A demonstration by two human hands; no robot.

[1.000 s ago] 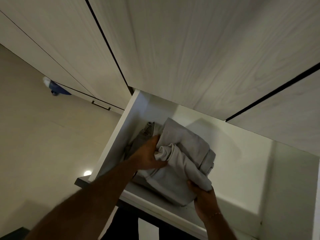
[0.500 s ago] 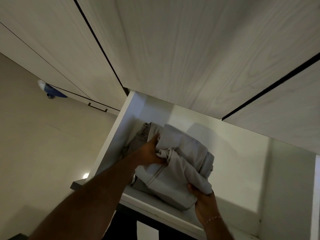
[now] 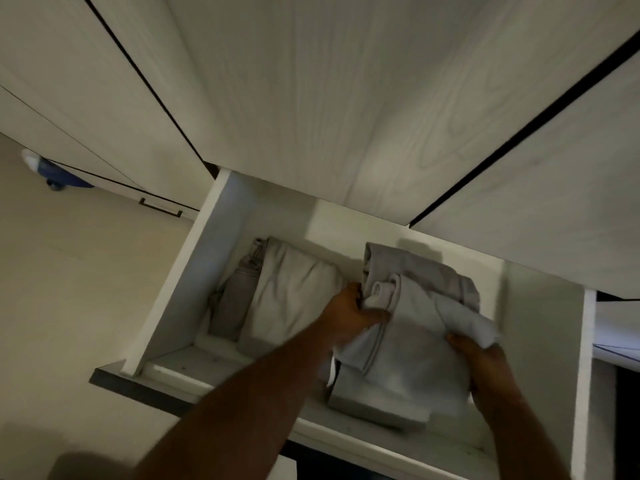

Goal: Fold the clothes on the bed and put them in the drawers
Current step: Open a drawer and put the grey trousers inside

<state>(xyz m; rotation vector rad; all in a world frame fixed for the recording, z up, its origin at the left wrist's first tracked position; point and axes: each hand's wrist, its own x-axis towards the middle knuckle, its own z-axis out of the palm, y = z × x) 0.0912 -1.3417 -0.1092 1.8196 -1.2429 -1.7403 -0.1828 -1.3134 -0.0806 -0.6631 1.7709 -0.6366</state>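
A folded grey garment (image 3: 412,327) sits in the right half of the open white drawer (image 3: 180,289). My left hand (image 3: 349,313) grips its left edge, and my right hand (image 3: 481,358) holds its right front corner from below. Beside it on the left lies a folded beige garment (image 3: 294,292), with a darker grey piece (image 3: 235,303) against the drawer's left wall. Whether the grey garment rests fully on the drawer floor is unclear.
Pale wood-grain wardrobe doors (image 3: 346,98) hang over the drawer's back. A closed drawer with a dark handle (image 3: 161,207) lies to the left. A blue and white object (image 3: 52,171) sits on the beige floor (image 3: 69,289). The drawer's dark front (image 3: 138,386) juts toward me.
Both hands have carried the grey garment to the right inside the drawer, uncovering the beige garment and darker piece on the left.
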